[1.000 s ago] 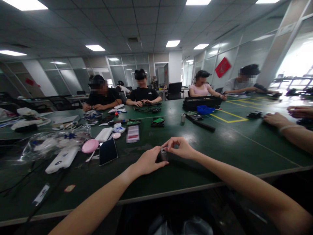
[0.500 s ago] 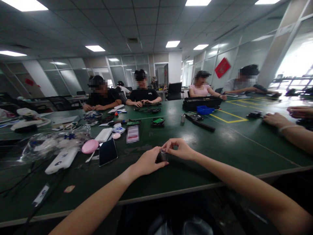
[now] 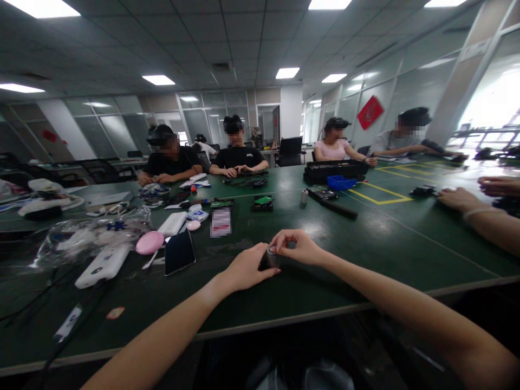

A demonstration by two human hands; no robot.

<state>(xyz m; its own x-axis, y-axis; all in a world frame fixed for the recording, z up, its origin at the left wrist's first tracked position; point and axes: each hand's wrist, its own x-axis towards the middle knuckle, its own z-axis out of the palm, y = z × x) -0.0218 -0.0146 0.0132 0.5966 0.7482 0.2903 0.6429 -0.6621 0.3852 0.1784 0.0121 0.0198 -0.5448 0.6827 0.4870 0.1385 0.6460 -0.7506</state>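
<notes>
A small grey metal cylinder stands upright on the green table, right in front of me. Round its left side curves my left hand, with the thumb along the near side; the far fingers are partly hidden. Over the cylinder's top, my right hand is closed in a pinch of thumb and forefinger. Whatever lies between those fingertips is too small to make out. Farther off stands a similar silvery cylinder.
Left of my hands lie a dark phone, a pink round case, a white device and plastic bags. Beyond are a green circuit board piece, a black bar and a blue tray. Several people sit around the table.
Hardly anything differs. Both hands keep their places at the cylinder, with only a slight shift of the right fingertips at its top.
</notes>
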